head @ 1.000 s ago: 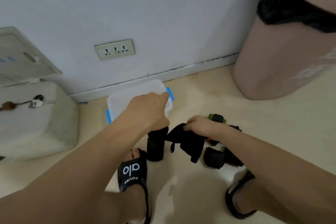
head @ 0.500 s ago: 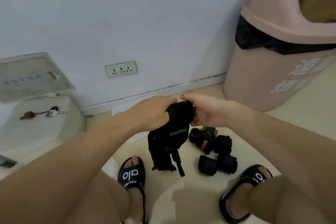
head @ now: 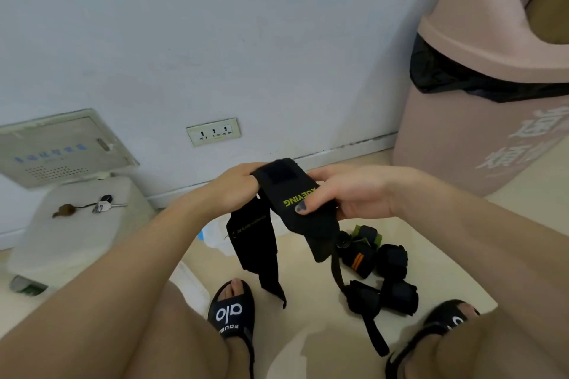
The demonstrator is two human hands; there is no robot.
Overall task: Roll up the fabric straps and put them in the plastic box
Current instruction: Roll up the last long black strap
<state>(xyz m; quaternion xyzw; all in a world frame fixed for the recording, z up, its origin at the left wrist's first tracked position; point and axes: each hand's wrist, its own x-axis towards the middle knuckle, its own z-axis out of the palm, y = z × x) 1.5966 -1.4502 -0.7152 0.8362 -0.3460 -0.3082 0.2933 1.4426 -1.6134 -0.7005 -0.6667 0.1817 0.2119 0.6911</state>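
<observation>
Pale floor tiles [head: 308, 344] meet a blue-grey wall [head: 246, 40] with a socket plate [head: 213, 132] low on it, and a pink bin [head: 480, 120] stands at the floor's far right corner by the wall. Over the middle of the floor both hands hold up one black fabric strap [head: 289, 194] with yellow-green lettering. The left hand [head: 229, 192] has its fingers curled round the strap's upper end, while the right hand [head: 348, 194] grips the wide printed part, thumb pressed across the lettering. Two loose tails hang down from the hands, one reaching toward the left sandal [head: 232, 314], the other ending in a narrow band near the rolled pieces. This strap is not rolled at all yet.

Nearer the right sandal [head: 443, 329], a cluster of rolled straps [head: 385, 274] sits on the floor, some black, one with an orange stripe, one with green edging. They look wound up already but are not in the box. The plastic box [head: 212, 232] shows only as a pale sliver with a blue clip behind the left forearm, close to the wall; its contents are hidden.

Judging by this, most of the rolling is done, one strap remains to wind, and the packing appears largely still ahead.
</observation>
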